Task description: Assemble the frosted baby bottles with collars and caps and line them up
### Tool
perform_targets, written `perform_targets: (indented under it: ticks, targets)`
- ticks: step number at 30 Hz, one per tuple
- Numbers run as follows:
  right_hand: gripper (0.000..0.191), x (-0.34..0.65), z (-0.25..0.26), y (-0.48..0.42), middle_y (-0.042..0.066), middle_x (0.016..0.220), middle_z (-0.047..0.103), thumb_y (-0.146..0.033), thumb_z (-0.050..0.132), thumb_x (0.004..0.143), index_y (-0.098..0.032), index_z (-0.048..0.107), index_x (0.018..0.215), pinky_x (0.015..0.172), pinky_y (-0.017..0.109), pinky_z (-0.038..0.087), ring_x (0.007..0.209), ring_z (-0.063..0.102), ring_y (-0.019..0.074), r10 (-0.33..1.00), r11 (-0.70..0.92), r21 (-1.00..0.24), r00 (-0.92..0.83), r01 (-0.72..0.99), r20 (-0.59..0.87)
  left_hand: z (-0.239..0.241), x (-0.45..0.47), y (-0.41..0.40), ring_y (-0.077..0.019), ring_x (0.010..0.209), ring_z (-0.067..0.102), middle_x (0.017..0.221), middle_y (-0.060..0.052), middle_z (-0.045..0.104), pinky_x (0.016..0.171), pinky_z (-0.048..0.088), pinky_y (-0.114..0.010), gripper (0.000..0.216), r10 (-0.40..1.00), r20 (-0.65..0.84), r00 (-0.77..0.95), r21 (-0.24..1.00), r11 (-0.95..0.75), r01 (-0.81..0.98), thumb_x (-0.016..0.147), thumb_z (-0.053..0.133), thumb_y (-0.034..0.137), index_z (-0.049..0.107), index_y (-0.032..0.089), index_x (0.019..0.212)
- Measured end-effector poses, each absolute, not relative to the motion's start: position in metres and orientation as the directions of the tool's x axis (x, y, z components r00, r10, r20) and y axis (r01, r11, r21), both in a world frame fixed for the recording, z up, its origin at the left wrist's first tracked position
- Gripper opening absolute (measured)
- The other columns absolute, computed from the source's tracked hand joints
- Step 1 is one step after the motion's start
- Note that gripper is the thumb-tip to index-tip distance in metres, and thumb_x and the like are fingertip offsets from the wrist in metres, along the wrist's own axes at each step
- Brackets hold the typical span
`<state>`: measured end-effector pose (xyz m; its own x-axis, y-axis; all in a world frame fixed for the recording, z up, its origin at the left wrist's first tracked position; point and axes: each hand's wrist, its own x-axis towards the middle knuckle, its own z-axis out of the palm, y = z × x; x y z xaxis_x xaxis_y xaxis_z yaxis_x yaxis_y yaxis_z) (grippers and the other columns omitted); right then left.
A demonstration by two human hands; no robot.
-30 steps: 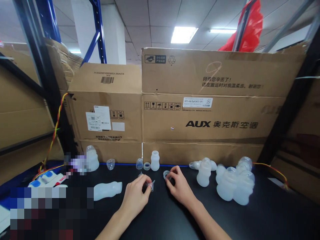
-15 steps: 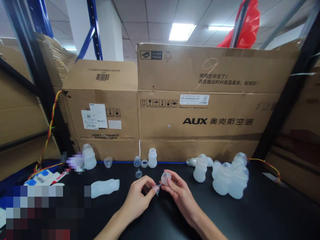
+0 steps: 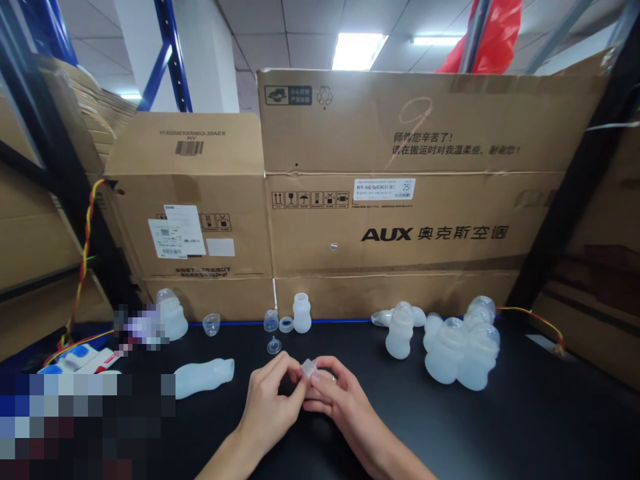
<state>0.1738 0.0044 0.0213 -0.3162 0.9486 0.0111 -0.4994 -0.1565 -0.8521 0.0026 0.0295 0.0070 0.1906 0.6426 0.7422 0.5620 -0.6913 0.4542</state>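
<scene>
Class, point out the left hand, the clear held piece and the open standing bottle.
Left hand [image 3: 273, 395], head view: back of hand.
Clear piece [image 3: 309, 367], head view: upper part.
Open bottle [image 3: 302, 318], head view: body.

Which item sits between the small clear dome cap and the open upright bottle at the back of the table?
A small translucent ring lies between the clear dome cap and the open bottle, seen in the head view.

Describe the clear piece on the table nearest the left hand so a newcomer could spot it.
Start at the large cardboard panel; at its foot stands an open bottle. Left of that bottle, between a clear dome and the left hand, lies the small clear piece. Its thin tip and round base set it apart from the dome and the ring.
</scene>
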Motion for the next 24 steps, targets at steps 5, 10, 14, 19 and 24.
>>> perform_targets:
  ticks: [5, 10, 14, 19, 24]
  targets:
    - [0.048, 0.179, 0.024, 0.002, 0.009, 0.110, 0.073, -0.052, 0.083, 0.081, -0.017, 0.076, 0.113, 0.091, 0.034, 0.051, 0.102, 0.068, 0.0238, 0.914, -0.120, -0.934, -0.404, -0.336, 0.028, 0.008, 0.002, 0.029, -0.0161, 0.075, 0.067, 0.091, -0.002, 0.066, 0.063, 0.057, -0.024, 0.022, 0.622, 0.778, 0.089, 0.499, -0.698, 0.514, 0.082, 0.068, 0.014, 0.059, 0.023, 0.100]
    - [0.044, 0.188, 0.029, 0.001, 0.007, 0.096, 0.073, -0.056, 0.078, 0.083, -0.018, 0.081, 0.106, 0.086, 0.032, 0.049, 0.093, 0.066, 0.0228, 0.853, -0.043, -0.970, -0.515, -0.238, 0.088, 0.014, 0.004, 0.021, -0.0139, 0.066, 0.067, 0.078, 0.000, 0.070, 0.061, 0.055, -0.022, 0.012, 0.639, 0.736, 0.224, 0.535, -0.752, 0.384, 0.087, 0.065, 0.013, 0.069, 0.022, 0.093]
    - [0.038, 0.196, 0.028, 0.001, 0.002, 0.078, 0.066, -0.055, 0.083, 0.078, -0.019, 0.083, 0.089, 0.076, 0.028, 0.044, 0.076, 0.055, 0.0170, 0.862, 0.005, -0.991, -0.502, -0.131, 0.071, 0.013, 0.008, 0.018, -0.0128, 0.059, 0.063, 0.066, 0.001, 0.066, 0.057, 0.052, -0.020, 0.010, 0.721, 0.660, 0.209, 0.634, -0.685, 0.360, 0.082, 0.071, 0.015, 0.071, 0.020, 0.074]
    - [0.039, 0.198, 0.032, 0.001, -0.005, 0.060, 0.042, -0.055, 0.089, 0.069, -0.017, 0.077, 0.071, 0.059, 0.025, 0.027, 0.063, 0.030, 0.0116, 0.863, -0.041, -0.996, -0.505, -0.076, 0.003, 0.005, 0.009, 0.020, -0.0110, 0.055, 0.058, 0.061, 0.003, 0.060, 0.053, 0.045, -0.019, 0.014, 0.756, 0.625, 0.193, 0.669, -0.647, 0.366, 0.075, 0.072, 0.010, 0.067, 0.020, 0.065]
    - [0.037, 0.199, 0.039, 0.000, -0.004, 0.064, 0.042, -0.051, 0.086, 0.074, -0.015, 0.077, 0.073, 0.060, 0.025, 0.023, 0.065, 0.030, 0.0103, 0.794, -0.052, -0.988, -0.606, -0.143, 0.046, 0.007, 0.010, 0.017, -0.0093, 0.051, 0.052, 0.057, 0.005, 0.055, 0.049, 0.040, -0.018, 0.020, 0.723, 0.670, 0.169, 0.630, -0.674, 0.385, 0.077, 0.070, 0.011, 0.062, 0.020, 0.062]
